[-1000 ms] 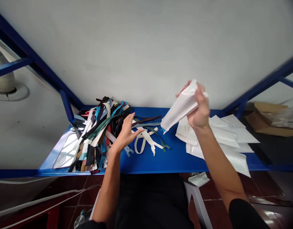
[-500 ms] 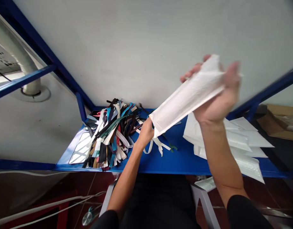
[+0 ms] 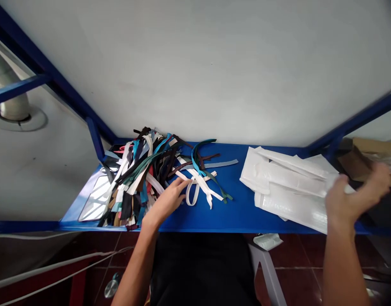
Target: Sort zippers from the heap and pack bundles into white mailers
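Slantwise, white zippers (image 3: 200, 182) lie right of the left hand (image 3: 170, 199), grip unclear; the right hand (image 3: 353, 195) splays, unclenched, by white bags (image 3: 291, 180).

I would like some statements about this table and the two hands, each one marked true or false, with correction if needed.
1. A heap of zipper strips lies on the left part of the blue table. True.
2. The white bags lie on top of that heap. False: the white bags lie apart from it, on the right part.
3. The left hand is nearer to the loose strips than to the bags. True.
4. The right hand is over the heap. False: the right hand is at the bags' right end.
5. All the strips are black. False: several colours show, including white and green.
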`<state>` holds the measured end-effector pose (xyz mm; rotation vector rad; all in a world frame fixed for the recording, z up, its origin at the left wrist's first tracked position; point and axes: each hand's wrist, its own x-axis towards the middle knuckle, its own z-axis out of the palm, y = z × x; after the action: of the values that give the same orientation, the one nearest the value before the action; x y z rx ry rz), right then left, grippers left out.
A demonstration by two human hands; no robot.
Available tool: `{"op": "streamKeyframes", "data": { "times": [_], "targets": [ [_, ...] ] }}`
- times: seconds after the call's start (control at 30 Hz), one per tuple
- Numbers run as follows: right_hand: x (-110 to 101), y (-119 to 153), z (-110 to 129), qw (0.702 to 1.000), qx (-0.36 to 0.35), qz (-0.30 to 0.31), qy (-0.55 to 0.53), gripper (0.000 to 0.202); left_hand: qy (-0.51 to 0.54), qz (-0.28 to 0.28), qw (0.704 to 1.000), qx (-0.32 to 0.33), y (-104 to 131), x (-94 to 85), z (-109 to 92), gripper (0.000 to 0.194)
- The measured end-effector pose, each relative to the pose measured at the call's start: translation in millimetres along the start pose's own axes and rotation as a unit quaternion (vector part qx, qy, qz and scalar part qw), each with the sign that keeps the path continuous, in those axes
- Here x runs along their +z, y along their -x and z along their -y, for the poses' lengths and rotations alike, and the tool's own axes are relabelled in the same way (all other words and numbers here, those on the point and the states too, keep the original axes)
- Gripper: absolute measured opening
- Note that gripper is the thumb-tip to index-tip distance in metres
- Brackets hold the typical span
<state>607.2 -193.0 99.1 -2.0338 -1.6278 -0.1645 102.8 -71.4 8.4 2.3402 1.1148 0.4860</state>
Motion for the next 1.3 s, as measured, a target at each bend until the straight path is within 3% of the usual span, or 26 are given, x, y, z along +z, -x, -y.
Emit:
{"op": "streamKeyframes", "data": {
  "times": [0.07,0.2,0.3,0.4,0.47,0.53,0.57,0.6,0.73,0.77,0.8,0.87,0.93,0.97,1.03,1.1,1.2,1.3],
  "targets": [
    [13.0,-29.4,8.5,0.996,0.014,-0.07,0.046,0.068,-0.019,-0.014,1.0,0.021,-11.5,19.4,-18.8,0.038],
    [53.9,-94.3,5.3,0.974,-0.011,0.171,0.148,0.076,-0.114,-0.063,0.988,0.086,-41.7,43.3,-37.7,0.021],
    [70.4,-118.0,-13.1,0.953,0.038,0.261,0.149,0.068,-0.136,-0.093,0.977,0.133,-56.1,40.1,-34.2,0.015],
    [61.3,-123.4,-24.4,0.962,0.038,0.219,0.156,0.055,-0.099,-0.15,0.975,0.134,-62.9,22.0,-28.5,0.022],
    [46.6,-116.7,-23.5,0.98,0.002,0.122,0.156,0.054,-0.104,-0.172,0.972,0.121,-66.3,9.6,-27.9,0.026],
    [35.2,-97.4,-19.1,0.987,-0.059,0.013,0.147,0.056,-0.143,-0.157,0.97,0.116,-69.2,2.4,-28.4,0.027],
    [33.5,-82.7,-17.5,0.985,-0.091,-0.014,0.143,0.058,-0.164,-0.138,0.97,0.115,-70.0,1.1,-28.0,0.027],
    [35.1,-65.1,-17.0,0.983,-0.113,-0.005,0.144,0.059,-0.181,-0.116,0.97,0.113,-69.9,1.0,-26.6,0.028],
    [61.2,3.6,-24.0,0.959,-0.123,0.196,0.162,0.075,-0.198,-0.058,0.975,0.085,-59.4,3.4,-9.2,0.032],
    [66.6,12.7,-22.8,0.957,-0.111,0.215,0.162,0.082,-0.192,-0.052,0.977,0.082,-55.1,3.0,-3.2,0.035],
    [69.8,16.9,-17.3,0.96,-0.101,0.21,0.157,0.087,-0.184,-0.046,0.979,0.082,-50.8,2.3,2.4,0.041],
    [70.5,12.8,11.1,0.977,-0.097,0.142,0.124,0.087,-0.167,-0.031,0.981,0.095,-44.6,0.9,10.8,0.052],
    [71.2,1.4,62.4,0.988,-0.127,0.062,0.058,0.077,-0.157,-0.012,0.98,0.121,-43.6,2.0,14.9,0.057],
    [74.7,-3.4,92.9,0.986,-0.155,0.06,0.011,0.07,-0.153,-0.005,0.979,0.135,-45.2,3.9,15.7,0.059],
    [90.7,-5.7,152.3,0.966,-0.216,0.128,-0.063,0.062,-0.141,0.0,0.977,0.158,-51.8,9.6,17.0,0.061],
    [115.4,2.8,195.4,0.932,-0.291,0.199,-0.083,0.06,-0.133,-0.009,0.978,0.159,-60.2,14.7,20.0,0.058],
    [151.5,28.3,217.4,0.93,-0.293,0.218,-0.053,0.058,-0.137,-0.019,0.98,0.143,-70.8,15.2,27.9,0.047],
    [170.5,50.7,206.7,0.945,-0.252,0.209,0.003,0.031,-0.14,-0.014,0.977,0.163,-77.1,9.2,32.4,0.034]
  ]
}}
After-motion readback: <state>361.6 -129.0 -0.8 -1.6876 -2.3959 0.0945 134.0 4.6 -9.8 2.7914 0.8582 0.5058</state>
